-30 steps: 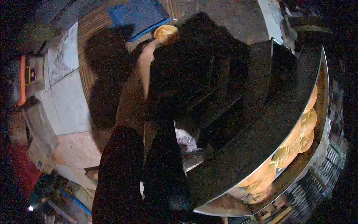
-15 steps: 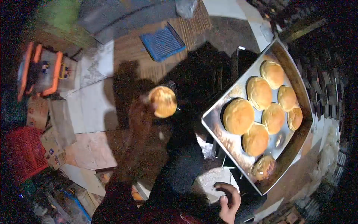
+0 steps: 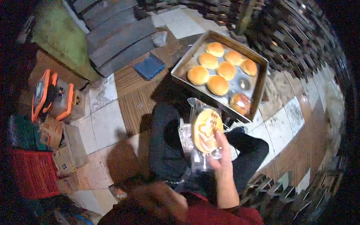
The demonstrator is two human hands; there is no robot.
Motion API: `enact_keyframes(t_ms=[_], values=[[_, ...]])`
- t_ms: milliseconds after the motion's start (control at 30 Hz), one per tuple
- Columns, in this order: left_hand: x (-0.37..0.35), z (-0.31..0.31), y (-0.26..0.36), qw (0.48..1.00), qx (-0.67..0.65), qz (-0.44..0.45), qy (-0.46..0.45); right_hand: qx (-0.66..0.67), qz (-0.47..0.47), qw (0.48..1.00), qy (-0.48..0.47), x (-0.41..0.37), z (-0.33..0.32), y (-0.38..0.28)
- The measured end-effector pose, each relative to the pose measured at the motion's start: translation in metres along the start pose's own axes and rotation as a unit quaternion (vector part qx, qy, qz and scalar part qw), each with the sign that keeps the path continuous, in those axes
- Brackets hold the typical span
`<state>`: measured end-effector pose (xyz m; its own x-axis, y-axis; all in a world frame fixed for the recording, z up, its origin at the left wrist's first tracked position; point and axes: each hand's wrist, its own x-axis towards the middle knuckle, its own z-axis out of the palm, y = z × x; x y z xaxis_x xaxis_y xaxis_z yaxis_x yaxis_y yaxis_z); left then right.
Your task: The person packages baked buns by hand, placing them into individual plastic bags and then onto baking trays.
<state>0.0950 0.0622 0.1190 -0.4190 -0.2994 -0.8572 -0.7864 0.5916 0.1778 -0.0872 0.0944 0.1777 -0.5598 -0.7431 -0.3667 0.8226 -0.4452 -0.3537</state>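
Note:
My right hand (image 3: 222, 153) grips a round bun in a clear plastic bag (image 3: 205, 161), thumb and fingers at its right side. The bun (image 3: 206, 129) has a pale yellow face with brown and white marks. It is held above my lap, between my dark-trousered legs. Low at the left, my left hand (image 3: 168, 198) is dark and smeared by motion, so its fingers cannot be made out. Just beyond the bagged bun stands a metal baking tray (image 3: 258, 101) with several golden buns (image 3: 217, 85) and one darker, glossy bun (image 3: 240, 104) in its near corner.
A blue flat mesh-like piece (image 3: 150, 66) lies on the tiled floor. At left are an orange-trimmed clear box (image 3: 63, 101), cardboard boxes (image 3: 51, 131) and a red crate (image 3: 35, 174). A small packaged item (image 3: 118, 192) lies near my left arm. Dark slatted stacks (image 3: 300, 37) stand at the right.
The bun was by my left hand, out to the left; now my right hand holds it, bagged, above my lap. My left hand has drawn back. The view has shifted.

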Motion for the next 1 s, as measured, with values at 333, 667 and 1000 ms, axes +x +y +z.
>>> enact_keyframes(t_ms=[333,667,1000], values=[[0.060,-0.106,0.049,-0.291,0.848,-0.352,0.269,-0.633,-0.368,0.649,0.207,-0.045,-0.017,0.010],[0.064,-0.111,0.043,-0.295,0.859,-0.369,0.196,-0.558,-0.028,0.828,0.049,-0.049,-0.047,0.018],[0.061,-0.122,0.029,-0.216,0.912,-0.334,0.105,-0.862,-0.111,0.476,-0.136,-0.067,-0.032,0.035]])
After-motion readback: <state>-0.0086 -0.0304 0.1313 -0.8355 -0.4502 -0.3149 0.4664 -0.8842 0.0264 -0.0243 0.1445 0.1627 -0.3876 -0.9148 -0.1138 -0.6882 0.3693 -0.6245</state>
